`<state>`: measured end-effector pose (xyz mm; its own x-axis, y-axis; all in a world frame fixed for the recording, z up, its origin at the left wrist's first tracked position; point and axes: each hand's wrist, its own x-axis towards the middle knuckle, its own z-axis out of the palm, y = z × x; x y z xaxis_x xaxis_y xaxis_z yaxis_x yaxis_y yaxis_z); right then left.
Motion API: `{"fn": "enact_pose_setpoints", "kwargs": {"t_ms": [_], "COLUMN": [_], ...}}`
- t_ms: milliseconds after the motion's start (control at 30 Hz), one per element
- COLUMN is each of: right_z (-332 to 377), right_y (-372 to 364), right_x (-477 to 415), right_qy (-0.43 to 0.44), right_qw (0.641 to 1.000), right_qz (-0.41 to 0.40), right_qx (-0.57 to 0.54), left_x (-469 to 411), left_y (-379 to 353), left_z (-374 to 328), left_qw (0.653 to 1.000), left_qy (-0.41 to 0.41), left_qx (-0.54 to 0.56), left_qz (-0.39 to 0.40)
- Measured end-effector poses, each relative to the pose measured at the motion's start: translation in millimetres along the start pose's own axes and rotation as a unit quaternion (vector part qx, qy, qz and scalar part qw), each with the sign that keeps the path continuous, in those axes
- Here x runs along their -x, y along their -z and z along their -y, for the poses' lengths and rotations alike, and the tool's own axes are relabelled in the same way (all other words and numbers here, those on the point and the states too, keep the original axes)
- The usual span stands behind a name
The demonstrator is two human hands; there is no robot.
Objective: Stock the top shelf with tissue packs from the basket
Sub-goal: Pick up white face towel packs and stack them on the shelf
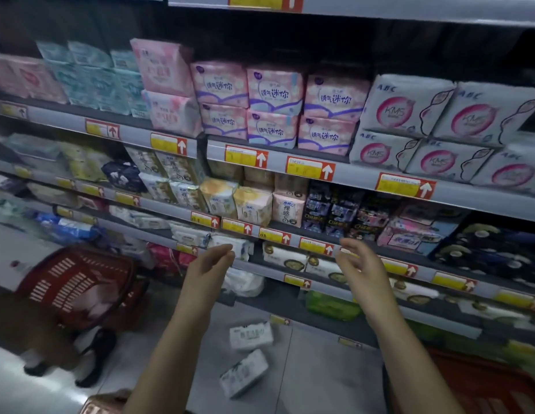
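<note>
Shop shelves (320, 171) fill the far side, row on row, with yellow and red price tags (247, 156) along their grey edges; the highest shelf edge (379, 7) runs along the very top of the view. On the shelf just under it stand pink packs (275, 88) in the middle, and white packs with pink rings (409, 106) to the right; lower shelves hold many more soft packs in yellow, black and blue.

Both bare arms reach up from the near side. The left hand (211, 264) is in the air in front of a low shelf; its fingers are softly bent, thumb close to them, and it holds nothing. The right hand (360, 264) is up beside it, well apart; it is a bit blurry, its fingers look loose and a little spread, and it holds nothing too.

Two white tissue packs (250, 336) lie on the grey floor (320, 369) between the arms, one nearer than the other, close to the bottom shelf. A red basket (78, 282) is at the left, tipped, with something pale pink inside; dark shoes (96, 351) of another person stand under it. A second red basket (484, 383) shows at the near right corner; what is in it I cannot tell.
</note>
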<state>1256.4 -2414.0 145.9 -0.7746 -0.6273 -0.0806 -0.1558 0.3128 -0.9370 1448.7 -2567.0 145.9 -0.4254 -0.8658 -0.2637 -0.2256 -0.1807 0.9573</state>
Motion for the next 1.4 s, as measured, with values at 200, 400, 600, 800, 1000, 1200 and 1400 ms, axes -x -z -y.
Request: {"fn": "enact_pose_setpoints", "kwargs": {"t_ms": [200, 400, 600, 800, 1000, 1200, 1400], "right_z": [-18.0, -49.2, -95.4, -138.9, -176.5, -229.5, -291.5], "right_y": [-12.8, -30.2, -49.2, -76.5, -103.6, -125.4, -153.6], "right_x": [-9.9, -18.5, -23.6, -30.1, -43.7, -43.8, -50.2], "right_qy": [-0.012, -0.038, -0.085, -0.112, -0.133, -0.186, -0.212], "right_qw": [1.0, 0.999, 0.996, 0.99, 0.982, 0.972, 0.959], "right_qz": [0.008, 0.032, 0.037, 0.068, 0.103, 0.096, 0.123], "right_qx": [0.002, -0.004, 0.014, 0.053, 0.083, 0.109, 0.14], "left_x": [-8.6, -19.9, -28.2, -51.1, -76.1, -79.5, -99.4], "left_y": [2.1, 3.6, 6.1, -1.3, -3.6, 9.2, 11.1], "left_z": [20.0, 54.4, 91.5, 143.1, 176.4, 236.0, 310.4], "left_qw": [1.0, 0.999, 0.995, 0.986, 0.985, 0.975, 0.966], "left_qy": [0.012, 0.04, 0.102, 0.158, 0.165, 0.212, 0.245], "left_qx": [0.005, -0.004, -0.006, -0.053, -0.056, -0.018, -0.068], "left_qz": [-0.016, -0.018, -0.022, -0.017, -0.013, -0.065, -0.047]}}
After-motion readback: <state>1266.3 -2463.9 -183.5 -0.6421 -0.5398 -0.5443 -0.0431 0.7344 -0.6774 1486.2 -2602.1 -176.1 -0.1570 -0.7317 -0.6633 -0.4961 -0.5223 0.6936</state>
